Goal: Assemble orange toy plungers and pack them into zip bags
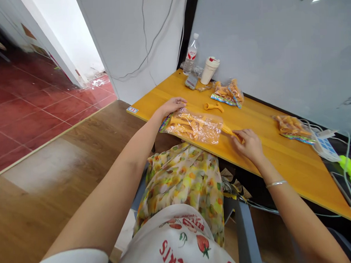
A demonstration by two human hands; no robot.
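Note:
A clear plastic bag (197, 127) with a colourful strip at its left end lies along the table's near edge, with several orange plastic pieces inside. My left hand (173, 105) is at the bag's upper left edge, fingers bent onto it, the thumb hidden. At the bag's right end, my right hand (248, 143) is closed around an orange ridged plastic piece (228, 130). That piece reaches from my fingers to the bag; whether its far tip is inside I cannot tell. A loose orange horn-shaped piece (214, 107) lies just beyond the bag.
Filled bags of orange pieces (224, 93) lie at the back, another filled bag (293, 127) at the right. A bottle (191, 55), a white cup (210, 70) and a small grey patterned item (191, 81) stand far back. A power strip (325, 145) with cables borders the wooden table (282, 169).

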